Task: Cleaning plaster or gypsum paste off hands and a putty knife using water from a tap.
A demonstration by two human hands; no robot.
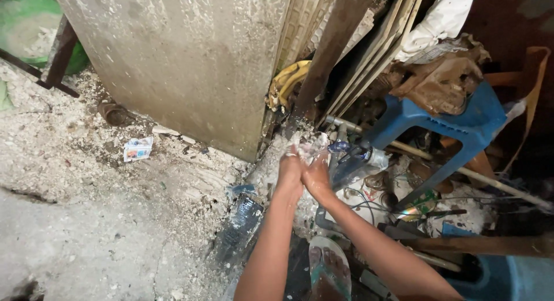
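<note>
My left hand and my right hand are pressed together low in front of me, both closed on a crumpled clear plastic bag smeared with white stuff. The bag bulges out above the fingers. The hands hover over white debris at the foot of a grey concrete slab. A thin pipe with a blue fitting stands just right of the hands. My foot in a sandal shows below my arms.
A blue plastic stool with brown rags on it stands to the right. Boards and a dark plank lean behind the hands. A flattened clear bottle, a small printed wrapper, cables and a green basin lie around.
</note>
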